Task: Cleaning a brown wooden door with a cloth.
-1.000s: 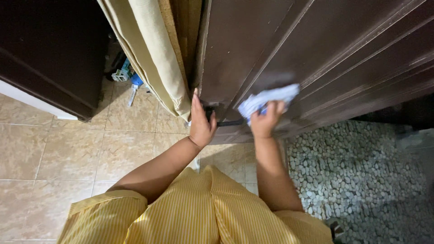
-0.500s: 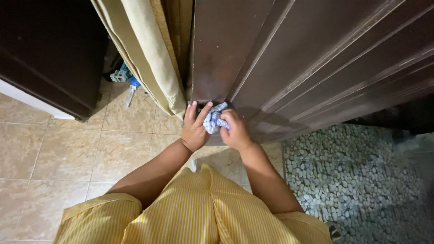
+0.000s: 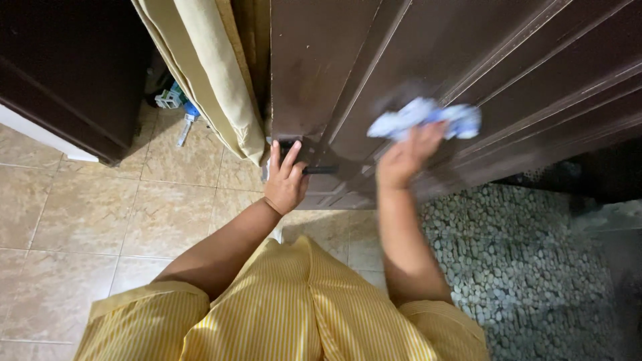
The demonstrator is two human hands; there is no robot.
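A dark brown panelled door (image 3: 401, 60) fills the upper right. My left hand (image 3: 284, 180) rests flat against the door's edge by the black lever handle (image 3: 319, 170), fingers spread upward. Up on the door panel, my right hand (image 3: 403, 159) grips a crumpled blue-and-white checked cloth (image 3: 428, 117), which is motion-blurred and pressed to the wood. Yellow striped clothing covers my body at the bottom of the view.
A beige curtain (image 3: 214, 73) hangs left of the door edge. A dark cabinet (image 3: 67, 73) stands at far left over beige floor tiles (image 3: 100, 220). Small blue and white clutter (image 3: 177, 107) lies on the floor behind the curtain. A pebble floor (image 3: 528, 267) spreads at right.
My right hand has swung the cloth from the handle area, where it met my left hand, up and right onto the door panel. My left hand stays by the handle.
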